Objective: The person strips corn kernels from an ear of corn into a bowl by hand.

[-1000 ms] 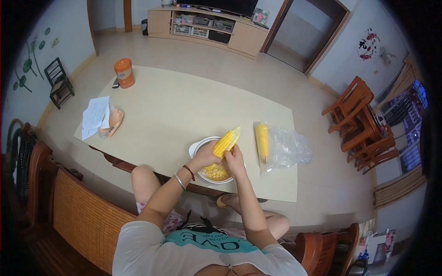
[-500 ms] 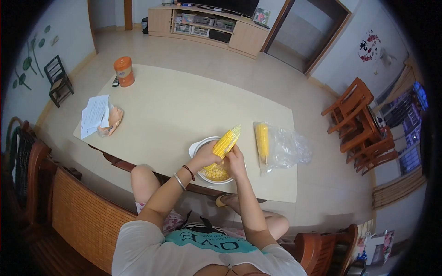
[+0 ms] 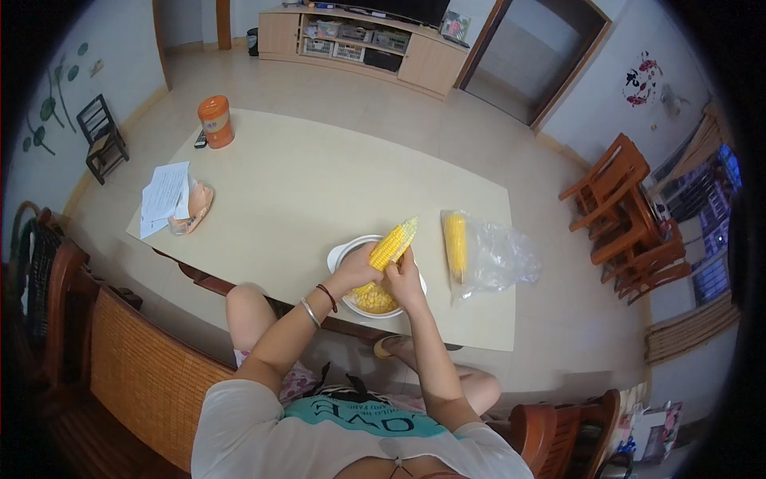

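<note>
My left hand (image 3: 359, 270) is wrapped round the lower part of a yellow corn cob (image 3: 392, 243), which tilts up and to the right over a bowl. My right hand (image 3: 404, 281) presses against the cob's right side with bent fingers; its fingertips are partly hidden. Below both hands stands the white bowl (image 3: 336, 254) with a handle at its rim. Loose corn kernels (image 3: 373, 301) lie in it. The upper right side of the cob looks pale, with kernels gone there.
To the right, another corn cob (image 3: 456, 243) lies at a clear plastic bag (image 3: 496, 257). On the table (image 3: 311, 176) are an orange canister (image 3: 215, 122), a remote (image 3: 200, 140), papers (image 3: 166, 195) and an orange packet (image 3: 194, 211). Wooden chairs (image 3: 610, 180) stand at right.
My right hand has shifted slightly down and left along the cob, its fingers more bent. The left hand and the cob stay nearly in place.
</note>
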`<state>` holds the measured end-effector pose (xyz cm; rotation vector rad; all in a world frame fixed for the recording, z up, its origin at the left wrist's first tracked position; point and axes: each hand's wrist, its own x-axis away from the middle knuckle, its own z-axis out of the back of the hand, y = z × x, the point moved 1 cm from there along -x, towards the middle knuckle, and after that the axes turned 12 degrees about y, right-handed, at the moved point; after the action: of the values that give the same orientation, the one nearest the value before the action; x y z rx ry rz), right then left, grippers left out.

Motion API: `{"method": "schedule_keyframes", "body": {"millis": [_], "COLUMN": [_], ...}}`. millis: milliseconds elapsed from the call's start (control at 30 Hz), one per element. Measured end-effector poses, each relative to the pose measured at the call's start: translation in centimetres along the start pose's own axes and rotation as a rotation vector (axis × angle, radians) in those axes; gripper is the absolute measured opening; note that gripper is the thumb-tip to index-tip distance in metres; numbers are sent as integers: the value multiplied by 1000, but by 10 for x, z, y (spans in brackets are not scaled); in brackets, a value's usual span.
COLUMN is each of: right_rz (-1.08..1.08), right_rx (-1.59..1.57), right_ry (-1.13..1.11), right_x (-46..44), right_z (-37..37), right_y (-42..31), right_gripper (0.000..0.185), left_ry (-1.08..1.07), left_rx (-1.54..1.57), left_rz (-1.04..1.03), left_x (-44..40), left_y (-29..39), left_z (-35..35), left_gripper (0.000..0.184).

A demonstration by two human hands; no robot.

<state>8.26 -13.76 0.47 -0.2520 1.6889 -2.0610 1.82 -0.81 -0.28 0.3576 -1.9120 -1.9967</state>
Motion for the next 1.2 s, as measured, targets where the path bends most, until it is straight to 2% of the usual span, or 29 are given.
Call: {"method": "schedule_keyframes", "body": {"millis": [67,267,467,567,767,867,967,1067,1200], "right_rz": [60,-58,-127,-169,-102,-42,-74,-112,-135], "right_rx": [82,-264,-357,-292,-79,244,-124,-291,-335], "right_ry": [32,-12,-44,-32,33,87,60,-6,-44], "right_x": [-3,-11,-2,0,-3,-7,-5,-10,1], "right_z": [0,-3,-4,-3,-3,2,-1,-2,-2], "right_y": [11,42,13,0,14,26,25,38,0], "right_gripper": [54,56,55,53,45,43,43,47,52], "left_ry": [0,-13,2,6,7,-3,-10,-14,-11], "left_rx": [17,61,86,50,-61,-21,21,44,75], "left_rz": [9,28,-5,-35,-92,-87,-65,-64,-68], "left_x": [1,-1,-2,-3,-6,-7,-3,-3,-2], "left_y": [1,-1,-2,-6,-13,-17,-7,-6,-3], "left_z": [0,-1,-1,-1,0,-1,0,0,0], "left_gripper": [68,67,61,63,65,65,65,64,63]}}
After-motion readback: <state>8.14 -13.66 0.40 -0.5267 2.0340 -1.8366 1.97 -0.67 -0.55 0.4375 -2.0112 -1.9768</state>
